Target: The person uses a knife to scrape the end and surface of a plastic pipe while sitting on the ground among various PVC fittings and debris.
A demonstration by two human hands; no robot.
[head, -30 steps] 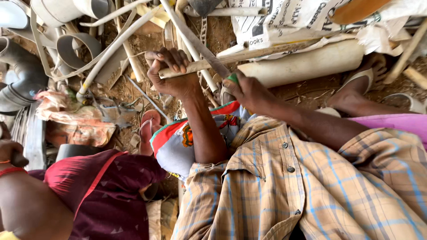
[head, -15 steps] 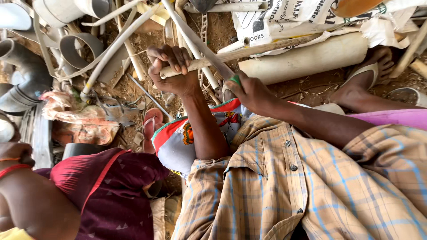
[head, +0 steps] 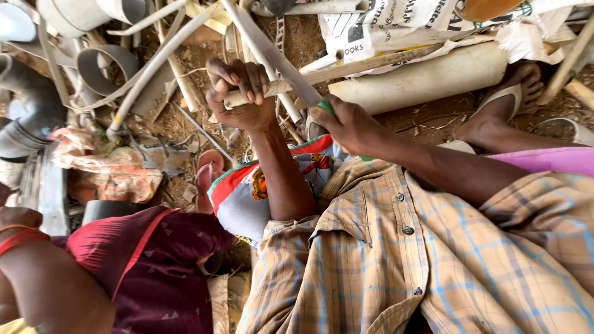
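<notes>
My left hand (head: 242, 93) is closed around a thin pale pipe (head: 371, 64) that lies across a pile of plastic pipes. My right hand (head: 350, 125) grips the green handle of a hand saw (head: 278, 59). The saw's long grey blade runs up and to the left, across the thin pipe just right of my left hand. Both arms reach out of a checked tan shirt (head: 421, 260). A patterned cloth (head: 247, 192) lies under my left forearm.
A thick white pipe (head: 427, 77) lies on the dirt with a sandalled foot (head: 501, 105) resting on it. Grey pipe bends (head: 105, 62) and thin tubes are heaped at the upper left, and a printed sack (head: 396, 25) lies at the top. Another person in maroon (head: 142, 266) sits at the lower left.
My left hand and the thin pipe have shifted up a little in the view. My right hand stays on the saw, with the blade still across the pipe.
</notes>
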